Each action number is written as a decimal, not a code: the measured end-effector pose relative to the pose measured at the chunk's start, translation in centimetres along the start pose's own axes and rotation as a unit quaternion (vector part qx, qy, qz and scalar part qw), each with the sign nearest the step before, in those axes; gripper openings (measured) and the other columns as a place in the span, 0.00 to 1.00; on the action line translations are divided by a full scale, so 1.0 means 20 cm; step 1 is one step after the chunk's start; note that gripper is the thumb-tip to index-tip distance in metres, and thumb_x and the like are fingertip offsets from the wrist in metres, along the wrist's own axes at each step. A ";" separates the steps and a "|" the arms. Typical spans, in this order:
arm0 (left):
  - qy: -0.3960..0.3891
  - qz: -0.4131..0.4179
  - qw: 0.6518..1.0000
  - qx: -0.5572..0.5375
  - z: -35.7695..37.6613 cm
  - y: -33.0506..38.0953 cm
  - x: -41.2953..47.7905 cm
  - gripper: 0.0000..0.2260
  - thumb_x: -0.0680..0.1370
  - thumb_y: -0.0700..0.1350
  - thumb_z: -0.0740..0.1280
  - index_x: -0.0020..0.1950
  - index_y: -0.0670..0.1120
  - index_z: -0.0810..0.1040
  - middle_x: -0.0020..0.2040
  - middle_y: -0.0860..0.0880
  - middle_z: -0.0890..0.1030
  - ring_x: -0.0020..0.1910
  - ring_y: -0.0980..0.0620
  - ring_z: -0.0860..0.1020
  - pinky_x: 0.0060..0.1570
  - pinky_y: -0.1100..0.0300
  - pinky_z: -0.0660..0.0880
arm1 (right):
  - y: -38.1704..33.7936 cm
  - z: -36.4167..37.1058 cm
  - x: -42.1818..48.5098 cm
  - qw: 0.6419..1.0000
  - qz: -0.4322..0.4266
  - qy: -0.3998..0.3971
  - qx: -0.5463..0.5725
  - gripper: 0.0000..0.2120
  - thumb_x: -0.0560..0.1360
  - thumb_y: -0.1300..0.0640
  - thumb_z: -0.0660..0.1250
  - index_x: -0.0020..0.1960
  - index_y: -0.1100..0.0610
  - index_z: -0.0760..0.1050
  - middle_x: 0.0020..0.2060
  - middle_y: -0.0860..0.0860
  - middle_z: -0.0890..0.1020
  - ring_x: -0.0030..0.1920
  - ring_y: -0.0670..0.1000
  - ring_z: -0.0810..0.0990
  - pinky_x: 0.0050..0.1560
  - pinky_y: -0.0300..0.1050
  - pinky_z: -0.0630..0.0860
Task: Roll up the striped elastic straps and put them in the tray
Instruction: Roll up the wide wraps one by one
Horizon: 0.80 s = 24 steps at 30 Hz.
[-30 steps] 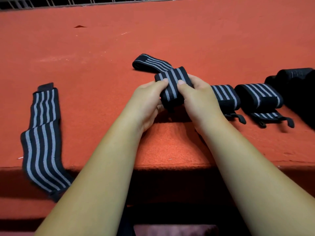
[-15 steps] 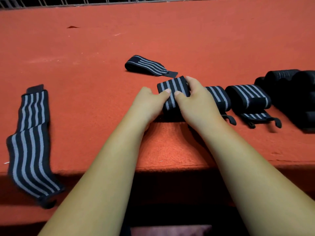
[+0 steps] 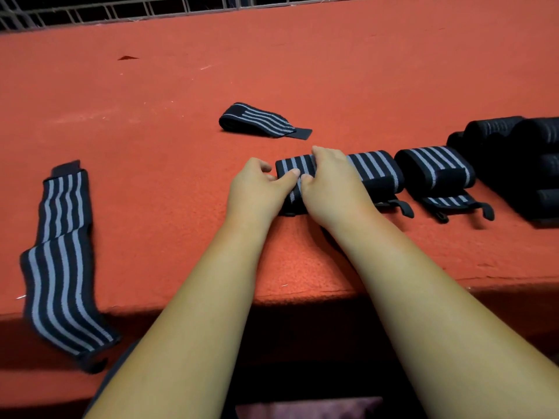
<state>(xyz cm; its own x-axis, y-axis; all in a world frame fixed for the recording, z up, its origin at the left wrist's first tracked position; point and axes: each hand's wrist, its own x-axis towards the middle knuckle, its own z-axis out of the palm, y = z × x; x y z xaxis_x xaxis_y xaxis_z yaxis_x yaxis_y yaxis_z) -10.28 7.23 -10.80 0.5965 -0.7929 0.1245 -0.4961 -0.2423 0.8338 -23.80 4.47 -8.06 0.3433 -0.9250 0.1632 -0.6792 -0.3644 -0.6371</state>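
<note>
Fingers (image 3: 290,173) of our left hand (image 3: 257,189) and right hand (image 3: 332,182) pinched the rolled strap (image 3: 295,166) against the worktop (image 3: 151,116), at nine o'clock of finished rolls (image 3: 435,167), presumably to keep it wound.

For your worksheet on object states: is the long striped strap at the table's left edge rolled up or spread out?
Spread out. The striped strap lies flat and unrolled on the red table, its lower end overhanging the front edge.
</note>
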 end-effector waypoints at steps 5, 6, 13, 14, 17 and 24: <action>-0.007 -0.005 1.000 0.018 0.00 -0.01 0.01 0.38 0.77 0.63 0.75 0.78 0.43 0.69 0.57 0.53 0.84 0.62 0.48 0.82 0.65 0.46 0.78 | -0.02 0.00 -0.01 0.999 -0.038 0.005 0.028 0.25 0.85 0.62 0.60 0.82 0.58 0.68 0.85 0.54 0.61 0.85 0.51 0.59 0.80 0.43 0.57; -0.013 -0.007 1.000 0.019 0.00 -0.01 0.02 0.39 0.77 0.62 0.75 0.80 0.42 0.67 0.58 0.53 0.84 0.63 0.48 0.82 0.66 0.46 0.77 | -0.02 0.00 -0.01 0.999 -0.039 0.007 0.034 0.24 0.85 0.63 0.61 0.81 0.59 0.70 0.85 0.54 0.62 0.84 0.51 0.60 0.80 0.42 0.57; -0.101 -0.073 0.991 0.051 -0.05 0.08 0.09 0.39 0.77 0.59 0.76 0.78 0.39 0.65 0.65 0.46 0.81 0.65 0.45 0.80 0.57 0.55 0.72 | -0.07 -0.03 0.03 0.996 -0.030 0.028 0.074 0.18 0.82 0.65 0.61 0.66 0.55 0.82 0.69 0.50 0.79 0.71 0.49 0.76 0.64 0.35 0.65; -0.114 -0.079 0.989 0.060 -0.07 0.10 0.10 0.40 0.76 0.60 0.77 0.77 0.39 0.65 0.65 0.45 0.81 0.64 0.44 0.80 0.56 0.55 0.72 | -0.08 -0.04 0.04 0.996 -0.027 0.032 0.079 0.17 0.82 0.64 0.61 0.63 0.55 0.83 0.66 0.50 0.80 0.68 0.50 0.77 0.63 0.37 0.67; -0.137 -0.083 0.986 0.054 -0.09 0.15 0.14 0.46 0.63 0.64 0.77 0.74 0.42 0.68 0.61 0.44 0.81 0.58 0.41 0.83 0.58 0.46 0.82 | -0.12 -0.10 0.11 0.998 -0.036 0.002 0.051 0.17 0.81 0.64 0.60 0.61 0.53 0.84 0.63 0.50 0.82 0.65 0.52 0.79 0.63 0.43 0.72; -0.070 0.086 0.987 0.112 -0.05 0.24 0.46 0.09 0.84 0.43 0.66 0.57 0.48 0.85 0.60 0.48 0.87 0.63 0.47 0.82 0.61 0.57 0.75 | -0.12 -0.24 0.52 0.995 0.022 -0.088 -0.047 0.20 0.80 0.63 0.58 0.62 0.54 0.85 0.49 0.54 0.85 0.48 0.58 0.82 0.50 0.45 0.77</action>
<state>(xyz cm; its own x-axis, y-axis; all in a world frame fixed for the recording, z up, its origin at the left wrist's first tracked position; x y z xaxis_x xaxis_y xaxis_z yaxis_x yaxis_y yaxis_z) -6.52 -0.74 -5.21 0.4049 -0.8993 0.1655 -0.7195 -0.2017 0.6645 -21.71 -4.80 -1.13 0.4142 -0.9102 -0.0030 -0.7506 -0.3397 -0.5668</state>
